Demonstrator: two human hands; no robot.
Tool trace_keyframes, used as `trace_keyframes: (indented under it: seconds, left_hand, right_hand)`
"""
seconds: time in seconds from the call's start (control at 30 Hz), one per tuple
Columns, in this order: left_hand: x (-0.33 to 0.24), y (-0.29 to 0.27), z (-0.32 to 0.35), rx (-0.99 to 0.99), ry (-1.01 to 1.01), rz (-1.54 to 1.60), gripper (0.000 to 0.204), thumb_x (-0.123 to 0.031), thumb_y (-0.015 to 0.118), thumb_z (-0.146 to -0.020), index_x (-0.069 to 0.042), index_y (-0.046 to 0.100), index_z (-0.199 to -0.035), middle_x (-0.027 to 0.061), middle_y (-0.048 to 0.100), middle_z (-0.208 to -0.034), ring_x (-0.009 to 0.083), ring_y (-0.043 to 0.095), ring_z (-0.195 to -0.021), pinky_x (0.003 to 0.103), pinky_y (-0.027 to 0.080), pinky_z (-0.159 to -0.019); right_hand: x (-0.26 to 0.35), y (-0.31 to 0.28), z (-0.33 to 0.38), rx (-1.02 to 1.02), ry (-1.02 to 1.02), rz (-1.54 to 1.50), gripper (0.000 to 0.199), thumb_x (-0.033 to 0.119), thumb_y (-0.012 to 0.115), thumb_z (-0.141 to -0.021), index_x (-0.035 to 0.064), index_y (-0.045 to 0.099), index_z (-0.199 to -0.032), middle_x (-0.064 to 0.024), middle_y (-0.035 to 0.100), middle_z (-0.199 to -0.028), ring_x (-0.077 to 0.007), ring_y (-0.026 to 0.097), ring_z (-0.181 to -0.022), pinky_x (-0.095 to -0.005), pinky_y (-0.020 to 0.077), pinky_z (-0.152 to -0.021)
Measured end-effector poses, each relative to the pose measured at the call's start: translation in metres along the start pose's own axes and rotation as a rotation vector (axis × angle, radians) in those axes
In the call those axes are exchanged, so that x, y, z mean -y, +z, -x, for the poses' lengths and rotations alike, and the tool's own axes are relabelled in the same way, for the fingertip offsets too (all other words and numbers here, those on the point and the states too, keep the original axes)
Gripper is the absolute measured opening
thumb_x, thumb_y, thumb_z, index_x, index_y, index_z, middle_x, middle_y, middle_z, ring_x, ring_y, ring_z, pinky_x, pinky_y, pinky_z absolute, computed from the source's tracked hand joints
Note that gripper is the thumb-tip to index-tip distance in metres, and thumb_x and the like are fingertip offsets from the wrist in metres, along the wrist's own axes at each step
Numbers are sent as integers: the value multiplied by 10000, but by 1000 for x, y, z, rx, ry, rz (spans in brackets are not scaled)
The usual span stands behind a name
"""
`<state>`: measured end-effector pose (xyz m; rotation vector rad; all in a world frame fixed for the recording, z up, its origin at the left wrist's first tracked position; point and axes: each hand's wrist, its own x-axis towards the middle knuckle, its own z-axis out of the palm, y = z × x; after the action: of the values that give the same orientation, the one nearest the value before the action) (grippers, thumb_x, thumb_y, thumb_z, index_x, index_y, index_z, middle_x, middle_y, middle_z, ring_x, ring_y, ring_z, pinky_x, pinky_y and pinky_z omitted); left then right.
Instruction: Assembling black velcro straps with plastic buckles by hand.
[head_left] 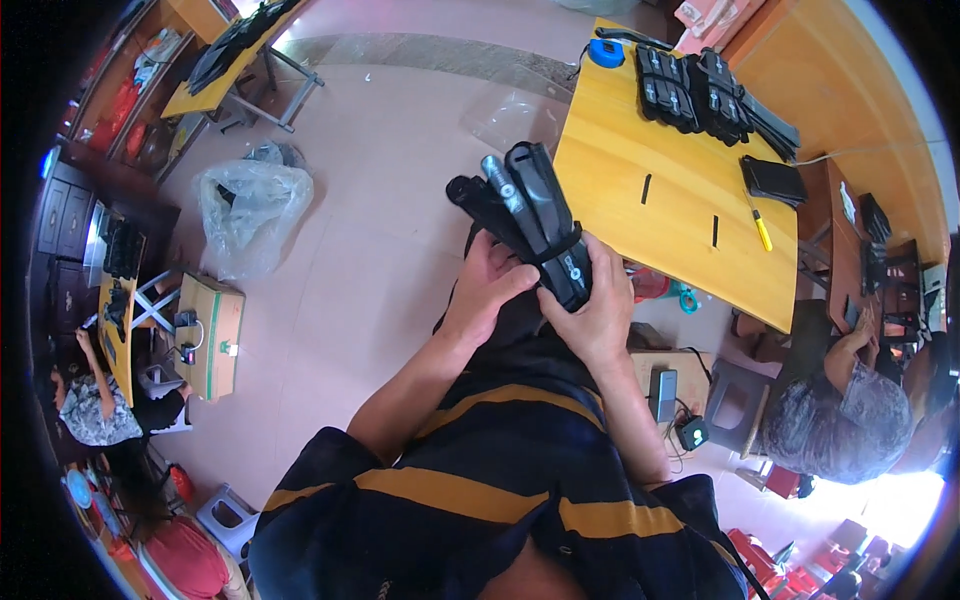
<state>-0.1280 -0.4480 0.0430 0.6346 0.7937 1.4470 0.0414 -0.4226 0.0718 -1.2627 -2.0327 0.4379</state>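
Black bundle (541, 208), yellow table (675, 245), pinkish floor (365, 210)

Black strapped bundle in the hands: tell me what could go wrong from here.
The black strapped bundle is held up between the left hand and right hand, so a loosened grip could drop it. Its far ends splay apart beyond the strap, so pieces might slide loose. The yellow-handled tool near the yellow table's edge could fall if bumped.

The black bundle (548, 215) partly hides both hands (597, 308).
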Motion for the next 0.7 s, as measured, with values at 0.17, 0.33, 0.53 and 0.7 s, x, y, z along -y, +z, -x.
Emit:
trace_keyframes:
  seconds: [0.17,0.33,0.53,0.7]
  left_hand:
    - [10,0,-11,-56,63,34,779,-83,809,-783,-46,358,-1417,114,510,-1329,220,516,-1231,387,376,-1116]
    - [-5,6,-10,-46,16,-156,730,-8,762,-782,-15,374,-1399,100,582,-1237,190,588,-1139,348,479,-1011]
    - [-11,24,-7,20,111,-481,800,-16,768,-786,-61,363,-1475,82,591,-1201,129,597,-1003,259,541,-830]
    - [-17,23,-12,83,301,-647,445,45,684,-867,-37,590,-1294,59,629,-1122,95,617,-874,220,526,-739]
  right_hand:
    - [4,6,3,10,-37,135,878,241,845,-665,54,438,-1420,-198,546,-1273,-369,565,-1163,-479,441,-959]
    - [1,-4,-3,121,123,-79,1028,291,896,-637,2,352,-1460,-238,528,-1322,-396,556,-1207,-464,468,-989]
    - [-28,7,-2,179,423,-799,856,151,842,-721,27,399,-1443,-133,647,-1206,-236,644,-1095,-361,496,-974]
    - [-35,3,1,235,639,-1348,697,79,776,-778,46,458,-1397,-50,633,-1187,-150,607,-1068,-329,490,-958]
